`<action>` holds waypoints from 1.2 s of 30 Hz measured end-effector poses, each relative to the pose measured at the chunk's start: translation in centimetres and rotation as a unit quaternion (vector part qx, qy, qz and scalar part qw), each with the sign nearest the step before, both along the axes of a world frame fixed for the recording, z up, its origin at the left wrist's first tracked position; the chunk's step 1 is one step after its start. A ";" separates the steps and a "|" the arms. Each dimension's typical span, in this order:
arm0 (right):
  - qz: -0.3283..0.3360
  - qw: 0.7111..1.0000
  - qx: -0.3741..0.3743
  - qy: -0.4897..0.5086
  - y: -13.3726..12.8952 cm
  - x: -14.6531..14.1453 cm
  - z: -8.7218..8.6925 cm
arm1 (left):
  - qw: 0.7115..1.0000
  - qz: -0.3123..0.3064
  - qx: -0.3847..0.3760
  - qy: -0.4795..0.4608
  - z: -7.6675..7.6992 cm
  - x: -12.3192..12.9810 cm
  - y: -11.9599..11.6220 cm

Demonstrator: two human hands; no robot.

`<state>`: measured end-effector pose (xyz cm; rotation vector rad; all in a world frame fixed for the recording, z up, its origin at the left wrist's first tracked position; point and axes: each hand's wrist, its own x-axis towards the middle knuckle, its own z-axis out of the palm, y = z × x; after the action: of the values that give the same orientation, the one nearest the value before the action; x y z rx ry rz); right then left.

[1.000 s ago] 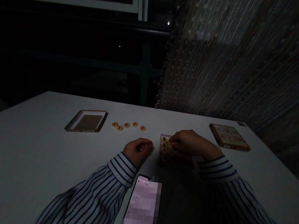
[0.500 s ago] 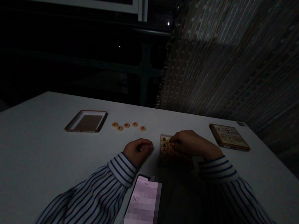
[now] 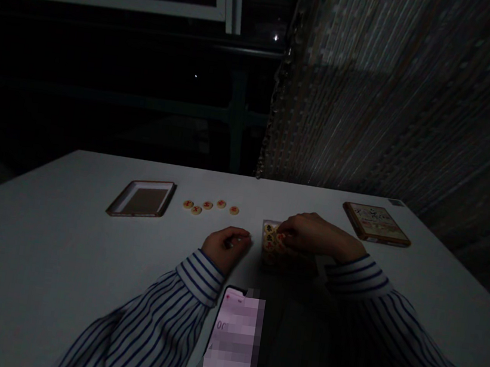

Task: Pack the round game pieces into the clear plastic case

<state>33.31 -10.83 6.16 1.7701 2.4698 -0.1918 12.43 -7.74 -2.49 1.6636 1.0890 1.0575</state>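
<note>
My right hand (image 3: 310, 233) reaches over a small open box (image 3: 263, 243) filled with round Chinese chess pieces (image 3: 268, 238). Its fingers are drawn together on a piece with red markings (image 3: 280, 237), and the hand covers much of the box. To the left of the box, my left hand (image 3: 225, 247) rests low over the table with fingers curled and thumb meeting fingertip; whether anything is pinched there cannot be made out. Beyond it, several loose pieces with red characters, among them one Chinese chess piece (image 3: 208, 206), lie flat on the white table (image 3: 60, 243).
A shallow open box lid or tray (image 3: 145, 202) lies at the left. On the right is a flat box with a printed cover (image 3: 377, 224). A lit phone (image 3: 230, 326) lies in front, between my forearms. Behind the table hangs a bead curtain (image 3: 350, 101). The room is dark.
Both hands stay in nearly the same place. The right fingers shift very slightly among the pieces in the box; the loose pieces have not moved.
</note>
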 end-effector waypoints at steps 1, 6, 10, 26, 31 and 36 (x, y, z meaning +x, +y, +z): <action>0.000 1.000 -0.001 -0.001 0.0 0.0 0.0 | 1.000 0.001 -0.002 0.002 0.0 0.0 0.0; -0.007 1.000 -0.006 -0.012 0.0 -0.2 0.1 | 1.000 0.002 0.004 0.014 -0.2 0.0 0.1; -0.006 1.000 -0.011 -0.012 -0.1 -0.3 0.3 | 1.000 0.002 0.010 0.013 -0.5 0.0 0.2; -0.019 1.000 -0.018 -0.007 0.0 -0.2 0.3 | 1.000 -0.006 -0.014 -0.002 0.4 0.0 -0.3; -0.024 1.000 -0.012 0.000 0.0 -0.3 0.4 | 1.000 -0.006 0.004 0.012 0.2 0.0 -0.1; -0.010 1.000 -0.007 -0.008 0.0 -0.3 0.4 | 1.000 -0.007 -0.002 0.013 -0.1 0.0 0.0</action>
<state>32.98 -10.87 6.54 1.7853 2.4340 -0.1954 12.39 -7.72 -2.58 1.6833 1.0951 1.0259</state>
